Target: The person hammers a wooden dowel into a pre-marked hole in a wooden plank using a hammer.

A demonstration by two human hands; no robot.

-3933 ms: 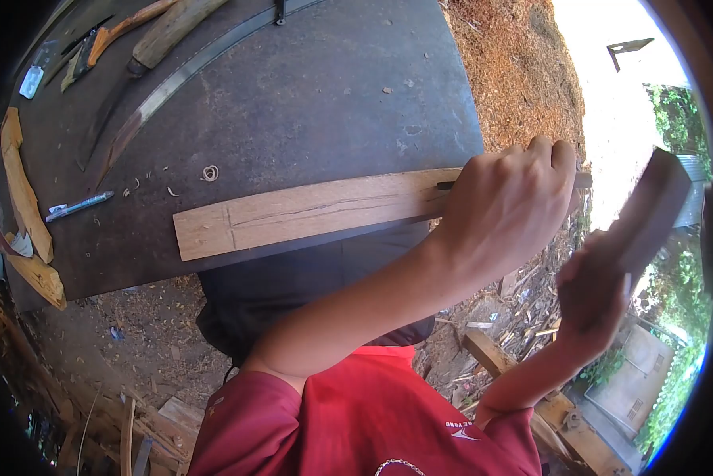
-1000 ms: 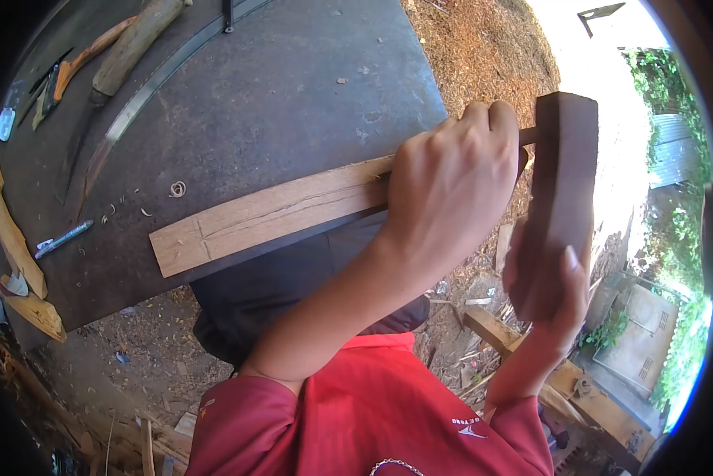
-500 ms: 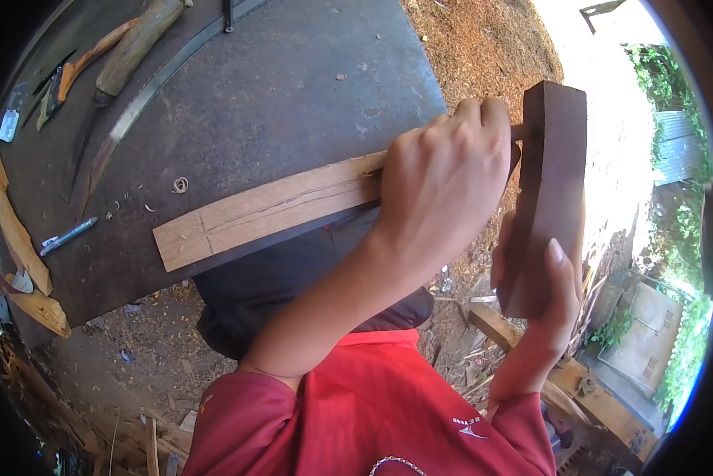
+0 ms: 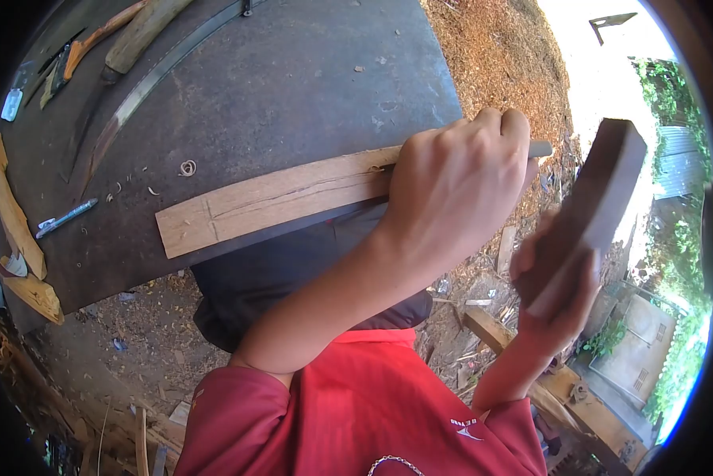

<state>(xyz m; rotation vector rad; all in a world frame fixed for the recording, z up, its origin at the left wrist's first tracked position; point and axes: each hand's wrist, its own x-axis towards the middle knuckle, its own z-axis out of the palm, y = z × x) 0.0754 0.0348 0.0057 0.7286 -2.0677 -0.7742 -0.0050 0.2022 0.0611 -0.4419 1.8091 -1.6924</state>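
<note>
A pale wooden strip (image 4: 269,202), with pencil lines and a crack along it, lies along the table's near edge. My left hand (image 4: 460,186) is closed round a rod-like tool over the strip's right end. The tool's grey end (image 4: 540,149) sticks out to the right of the fist, and a dark tip shows at its left, on the wood. To the right, my right hand (image 4: 559,285) grips the lower end of a dark brown wooden block (image 4: 598,186), which is raised and tilted to the right, apart from the tool's end.
The dark table (image 4: 293,87) holds a curved metal strip (image 4: 162,71), a wooden-handled tool (image 4: 142,40), an orange-handled tool (image 4: 95,44), a pen (image 4: 67,218) and curved wood offcuts (image 4: 11,206). Wood shavings (image 4: 503,55) cover the ground beyond. A beam (image 4: 586,397) lies at lower right.
The dark block in my right hand has swung right and tilted away from my left fist, uncovering the tool's end. My left hand still holds the tool on the strip; the view has shifted slightly.
</note>
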